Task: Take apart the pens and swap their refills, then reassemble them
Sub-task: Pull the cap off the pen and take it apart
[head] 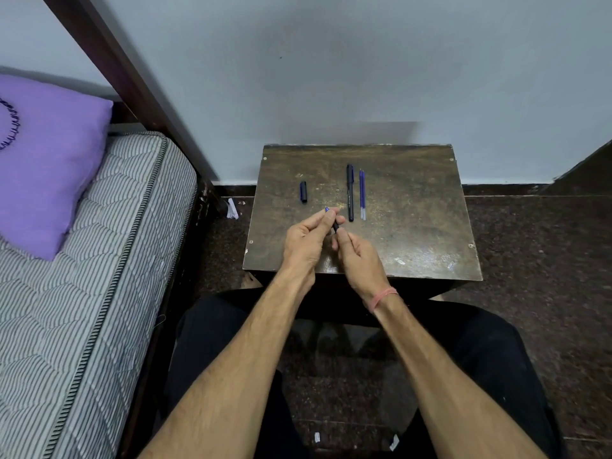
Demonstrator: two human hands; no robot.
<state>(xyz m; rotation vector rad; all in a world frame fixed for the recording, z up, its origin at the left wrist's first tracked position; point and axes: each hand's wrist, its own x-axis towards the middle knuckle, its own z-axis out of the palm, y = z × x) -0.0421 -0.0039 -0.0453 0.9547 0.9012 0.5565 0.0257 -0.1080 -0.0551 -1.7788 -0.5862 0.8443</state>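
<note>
Dim, even indoor light; sharp centre, wide-angle bending at edges.

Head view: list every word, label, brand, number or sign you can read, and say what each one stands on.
No text can be read.
Black pen lying on the wooden table: a faint line of print runs along its barrel, too small and blurred to read.
Pen cap, the two refills and the pen held in both hands: no print visible.
Scraps on the floor: no lettering can be made out.
</note>
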